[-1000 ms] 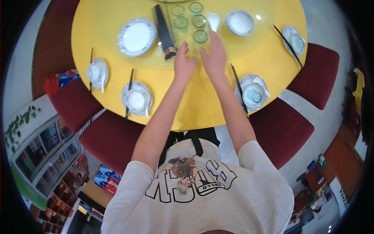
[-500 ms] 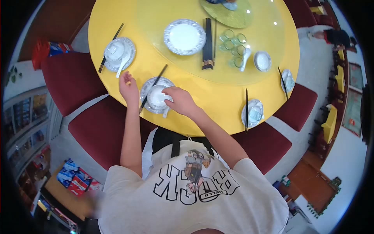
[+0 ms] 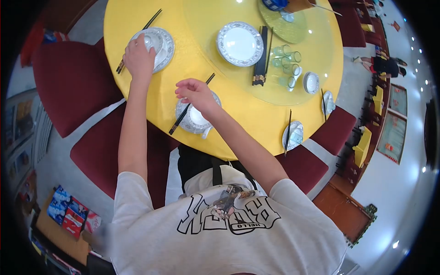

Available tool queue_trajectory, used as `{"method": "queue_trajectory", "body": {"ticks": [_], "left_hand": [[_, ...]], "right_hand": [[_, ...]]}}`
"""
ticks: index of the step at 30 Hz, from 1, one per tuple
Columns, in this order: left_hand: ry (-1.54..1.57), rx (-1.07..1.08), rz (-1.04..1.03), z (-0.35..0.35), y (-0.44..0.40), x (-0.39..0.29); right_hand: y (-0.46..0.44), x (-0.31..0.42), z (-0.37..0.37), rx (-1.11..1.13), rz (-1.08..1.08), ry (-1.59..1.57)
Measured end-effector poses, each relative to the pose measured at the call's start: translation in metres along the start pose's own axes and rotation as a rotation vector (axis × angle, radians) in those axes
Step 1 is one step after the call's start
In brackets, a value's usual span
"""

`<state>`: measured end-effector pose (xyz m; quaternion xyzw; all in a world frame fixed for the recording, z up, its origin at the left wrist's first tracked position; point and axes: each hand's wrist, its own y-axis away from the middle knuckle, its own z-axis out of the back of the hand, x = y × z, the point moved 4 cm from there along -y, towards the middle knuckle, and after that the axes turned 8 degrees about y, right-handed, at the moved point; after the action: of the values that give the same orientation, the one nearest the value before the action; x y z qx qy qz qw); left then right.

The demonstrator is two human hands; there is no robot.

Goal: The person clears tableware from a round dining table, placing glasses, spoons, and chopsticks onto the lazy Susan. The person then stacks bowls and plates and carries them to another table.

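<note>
Working at upper left, apparently handling a bowl [image 3: 157,41]: resting left hand [image 3: 139,55] over it with bent fingers, not showing whether gripping. Holding right hand [image 3: 196,96] half-open, seemingly empty, over centre chopsticks [image 3: 179,123]. Probably calling for steady fingers, clearing spoon [image 3: 162,57], plate [image 3: 170,47] and upper-left chopsticks [image 3: 153,17] lying close.

Restaurant dining rm, it seems. Lg rnd yellow table [image 3: 160,97] w/ glass turntable [image 3: 204,41], several place settings [image 3: 168,49] & maroon chairs [image 3: 68,87]; more seats [image 3: 350,27] towards the back.
</note>
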<state>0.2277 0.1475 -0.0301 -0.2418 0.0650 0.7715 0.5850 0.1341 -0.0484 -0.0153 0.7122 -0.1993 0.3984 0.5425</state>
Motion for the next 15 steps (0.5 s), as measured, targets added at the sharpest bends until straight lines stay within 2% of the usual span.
{"method": "queue_trajectory", "body": {"ticks": [4,6,7,9,11,13,14,15], "left_hand": [[0.034,-0.021,-0.017,0.011,0.006,-0.003],[0.181,-0.175,-0.048,0.026,0.02,-0.013],[0.187,-0.168,-0.076,0.033,0.032,-0.028],[0.551,-0.006,0.102,0.034,0.063,-0.057],[0.91,0.156,0.15,0.014,0.099,-0.096],[1.178,0.312,0.201,-0.003,0.129,-0.143],[1.252,0.357,0.235,-0.014,0.142,-0.163],[1.323,0.408,0.272,-0.023,0.152,-0.183]], "right_hand": [[0.021,-0.006,0.015,-0.043,-0.04,-0.005],[0.033,-0.003,0.023,-0.076,-0.046,-0.135],[0.038,-0.004,0.029,-0.062,-0.049,-0.192],[0.046,-0.005,0.044,-0.124,-0.014,-0.332],[0.052,-0.005,0.063,-0.162,0.024,-0.469],[0.061,-0.001,0.09,-0.214,0.152,-0.658],[0.065,0.001,0.105,-0.208,0.174,-0.673],[0.072,0.0,0.127,-0.294,0.194,-0.617]]}}
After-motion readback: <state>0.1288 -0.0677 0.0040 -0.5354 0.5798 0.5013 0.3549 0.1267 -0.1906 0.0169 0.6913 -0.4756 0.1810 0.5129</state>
